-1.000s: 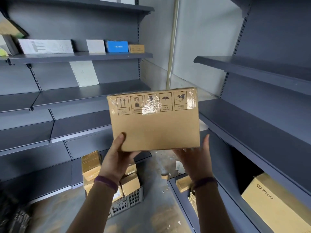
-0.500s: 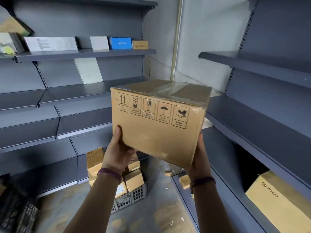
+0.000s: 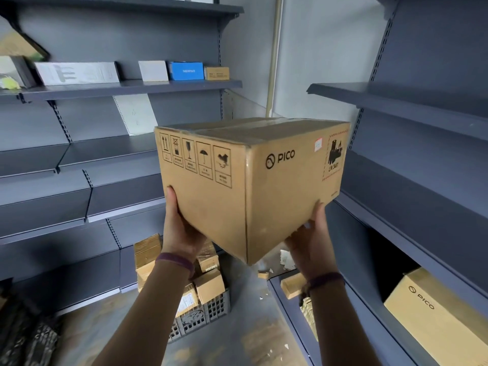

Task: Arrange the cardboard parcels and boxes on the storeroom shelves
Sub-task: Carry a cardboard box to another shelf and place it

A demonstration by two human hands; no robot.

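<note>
Cardboard box (image 3: 250, 186), held at centre frame between the shelf bays, touching no shelf. My left hand (image 3: 182, 228) and right hand (image 3: 309, 244) each grip a bottom edge, thumb up the side; the fingers beneath are hidden. Judged best practice: keep the base supported and level, square the long side to the shelf (image 3: 422, 196) at right, then slide it in flat. Taped top faces up, one corner points at me, and the long axis runs along the PICO face toward frame right.
</note>
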